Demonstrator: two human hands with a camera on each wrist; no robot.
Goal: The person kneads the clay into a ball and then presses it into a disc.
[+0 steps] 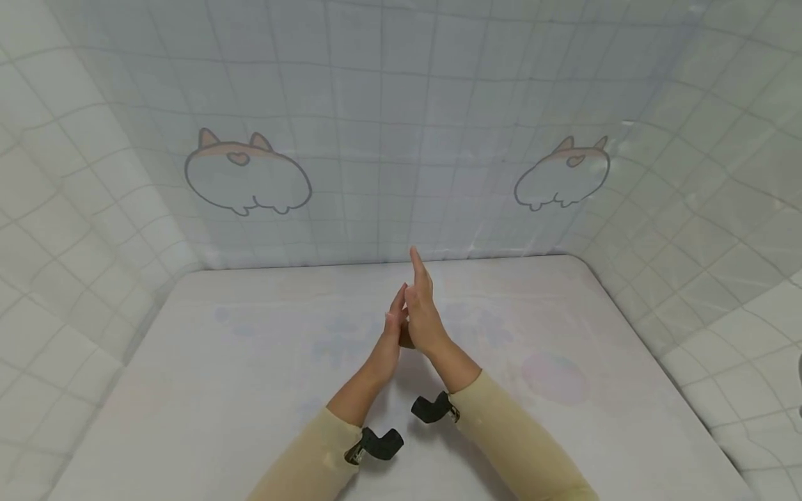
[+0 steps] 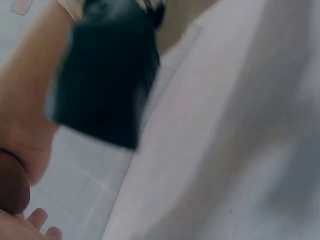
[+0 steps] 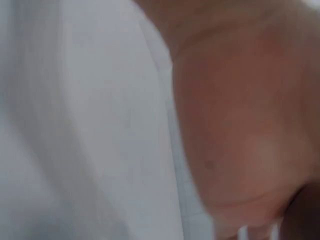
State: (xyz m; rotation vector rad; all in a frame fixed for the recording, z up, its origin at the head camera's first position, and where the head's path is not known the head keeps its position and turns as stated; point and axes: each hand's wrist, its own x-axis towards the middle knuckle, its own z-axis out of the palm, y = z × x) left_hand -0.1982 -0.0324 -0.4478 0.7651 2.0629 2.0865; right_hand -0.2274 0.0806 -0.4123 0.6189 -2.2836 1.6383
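Note:
A smooth, brown rounded object [image 1: 407,339] sits between the two palms, mostly hidden by them; I cannot tell its kind. My left hand [image 1: 388,342] presses against it from the left with fingers extended. From the other side my right hand [image 1: 425,316] presses with straight fingers pointing up and away. Both hands are raised over the table's middle, palms facing. In the left wrist view the brown object [image 2: 12,184] bulges between the heel of one hand and the other hand's fingers. The right wrist view catches its edge [image 3: 306,215] beside the palm [image 3: 245,125].
A white table [image 1: 207,403] with faint pastel prints lies below. Behind it hangs a grid-patterned curtain [image 1: 401,160] with two cartoon animal prints, and similar sheets line both sides. Dark camera mounts [image 1: 382,444] stick out from both cream sleeves [image 1: 514,438].

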